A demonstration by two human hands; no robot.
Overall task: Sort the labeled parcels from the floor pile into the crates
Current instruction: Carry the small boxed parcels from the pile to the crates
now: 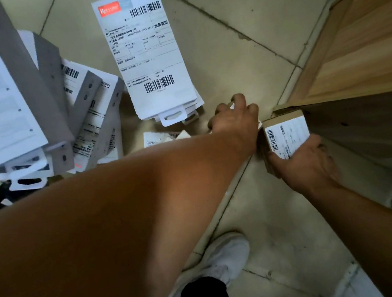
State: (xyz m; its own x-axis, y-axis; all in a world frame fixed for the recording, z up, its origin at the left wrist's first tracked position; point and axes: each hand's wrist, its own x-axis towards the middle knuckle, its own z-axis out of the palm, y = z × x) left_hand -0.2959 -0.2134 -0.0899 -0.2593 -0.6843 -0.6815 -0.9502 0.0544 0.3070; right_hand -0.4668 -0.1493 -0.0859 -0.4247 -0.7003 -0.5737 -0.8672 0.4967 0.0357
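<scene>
A pile of white and grey labeled parcels (88, 118) lies on the tiled floor at the left. A flat white parcel (150, 53) with barcodes and a red logo lies face up in the middle. My right hand (306, 164) grips a small brown box (287, 134) with a white barcode label, held low beside a wooden unit. My left hand (233, 117) reaches down over the floor with curled fingers around a small white item that is mostly hidden under the hand.
A light wooden cabinet (366, 51) fills the right side, its corner close to the brown box. Small white parcels (160, 138) lie just left of my left hand. My white shoe (222, 261) stands on the tiles below.
</scene>
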